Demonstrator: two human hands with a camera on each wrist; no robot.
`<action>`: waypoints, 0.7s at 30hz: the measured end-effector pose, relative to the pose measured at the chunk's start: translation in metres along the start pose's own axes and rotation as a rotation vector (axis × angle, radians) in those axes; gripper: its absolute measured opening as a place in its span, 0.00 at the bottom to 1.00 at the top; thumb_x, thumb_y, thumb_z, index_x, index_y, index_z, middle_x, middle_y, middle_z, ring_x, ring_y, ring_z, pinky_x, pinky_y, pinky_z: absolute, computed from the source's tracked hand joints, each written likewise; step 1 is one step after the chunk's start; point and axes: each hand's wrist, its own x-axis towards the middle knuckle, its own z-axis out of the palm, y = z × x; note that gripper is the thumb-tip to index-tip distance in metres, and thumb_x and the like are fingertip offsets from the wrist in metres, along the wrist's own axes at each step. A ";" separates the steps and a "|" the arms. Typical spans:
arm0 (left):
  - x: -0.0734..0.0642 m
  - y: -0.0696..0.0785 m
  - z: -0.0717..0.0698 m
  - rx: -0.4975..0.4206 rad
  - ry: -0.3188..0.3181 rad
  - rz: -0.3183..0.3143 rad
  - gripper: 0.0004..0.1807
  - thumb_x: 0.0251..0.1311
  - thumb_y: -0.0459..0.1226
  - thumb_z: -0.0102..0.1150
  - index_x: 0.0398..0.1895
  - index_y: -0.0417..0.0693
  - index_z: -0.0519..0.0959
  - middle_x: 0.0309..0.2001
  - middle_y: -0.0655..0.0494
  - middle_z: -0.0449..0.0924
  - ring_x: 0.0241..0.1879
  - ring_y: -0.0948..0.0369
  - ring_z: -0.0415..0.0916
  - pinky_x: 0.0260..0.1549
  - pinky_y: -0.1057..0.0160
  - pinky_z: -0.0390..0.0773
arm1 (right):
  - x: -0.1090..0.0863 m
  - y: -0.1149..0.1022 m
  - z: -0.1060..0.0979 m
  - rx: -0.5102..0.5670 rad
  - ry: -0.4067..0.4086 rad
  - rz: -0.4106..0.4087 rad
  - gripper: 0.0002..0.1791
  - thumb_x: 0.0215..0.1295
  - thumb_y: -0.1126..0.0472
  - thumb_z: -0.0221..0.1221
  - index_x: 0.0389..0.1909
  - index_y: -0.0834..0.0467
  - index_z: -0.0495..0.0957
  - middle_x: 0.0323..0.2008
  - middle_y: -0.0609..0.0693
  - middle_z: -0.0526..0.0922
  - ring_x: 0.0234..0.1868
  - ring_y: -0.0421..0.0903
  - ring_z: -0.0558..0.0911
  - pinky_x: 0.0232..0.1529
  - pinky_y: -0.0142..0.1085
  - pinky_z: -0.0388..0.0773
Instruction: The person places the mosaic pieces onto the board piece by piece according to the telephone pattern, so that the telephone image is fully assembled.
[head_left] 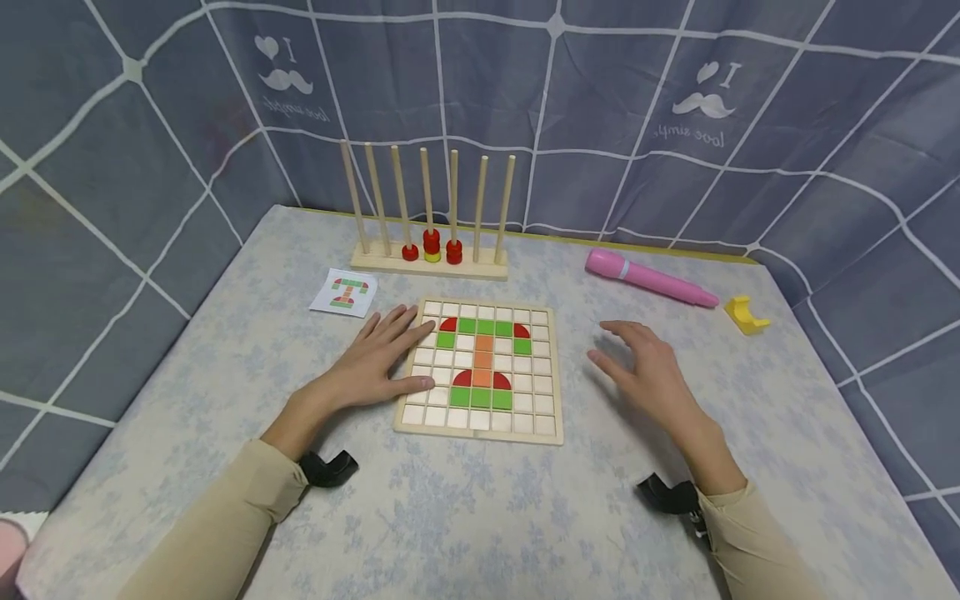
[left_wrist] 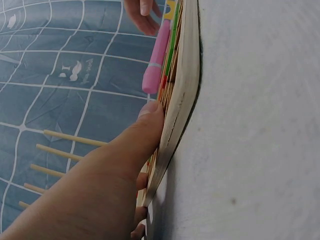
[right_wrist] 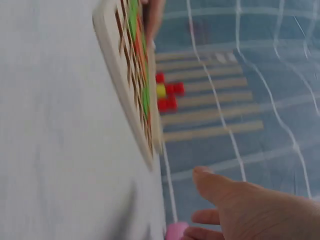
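Observation:
A square wooden puzzle board (head_left: 553, 367) lies on the table, its white grid bearing red, green and orange tiles in a T-like figure with a wider base. My left hand (head_left: 382, 358) rests with spread fingers on the board's left edge; in the left wrist view the thumb (left_wrist: 145, 125) lies along that edge. To the right of the board, my right hand (head_left: 645, 367) hovers over the cloth, fingers loosely bent and holding nothing. A small picture card (head_left: 330, 293) beyond the left fingers shows a similar coloured figure.
Behind the board stands a wooden peg rack (head_left: 390, 262) with several upright rods and a few red and yellow beads. A pink pen-shaped stick (head_left: 660, 282) and a yellow curved piece (head_left: 744, 317) lie at the back right. A grid-patterned curtain (head_left: 600, 100) hangs behind the table.

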 end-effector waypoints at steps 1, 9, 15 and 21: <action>0.000 0.000 0.001 -0.003 0.001 0.000 0.50 0.67 0.60 0.65 0.86 0.56 0.56 0.87 0.45 0.43 0.86 0.44 0.36 0.82 0.37 0.32 | -0.003 0.006 -0.003 -0.010 0.007 0.020 0.28 0.72 0.57 0.68 0.67 0.67 0.76 0.64 0.67 0.80 0.68 0.67 0.76 0.66 0.66 0.72; 0.001 0.005 0.005 -0.021 0.017 0.004 0.46 0.70 0.56 0.64 0.86 0.55 0.57 0.86 0.46 0.44 0.86 0.45 0.37 0.82 0.37 0.32 | -0.017 0.025 -0.008 -0.058 -0.070 0.092 0.35 0.78 0.49 0.61 0.76 0.65 0.68 0.75 0.70 0.67 0.76 0.71 0.65 0.73 0.69 0.61; 0.000 0.006 0.003 -0.005 0.029 0.022 0.45 0.71 0.56 0.63 0.85 0.52 0.58 0.86 0.42 0.45 0.85 0.42 0.38 0.81 0.35 0.34 | -0.021 0.022 -0.002 -0.059 -0.095 0.113 0.37 0.77 0.49 0.62 0.78 0.65 0.66 0.77 0.70 0.64 0.77 0.71 0.63 0.73 0.70 0.60; 0.003 0.007 0.003 0.005 0.028 -0.001 0.46 0.71 0.59 0.61 0.86 0.58 0.55 0.86 0.43 0.42 0.86 0.45 0.35 0.82 0.38 0.33 | -0.021 0.020 0.000 -0.063 -0.123 0.121 0.38 0.78 0.47 0.61 0.78 0.64 0.65 0.78 0.68 0.63 0.78 0.69 0.62 0.74 0.68 0.60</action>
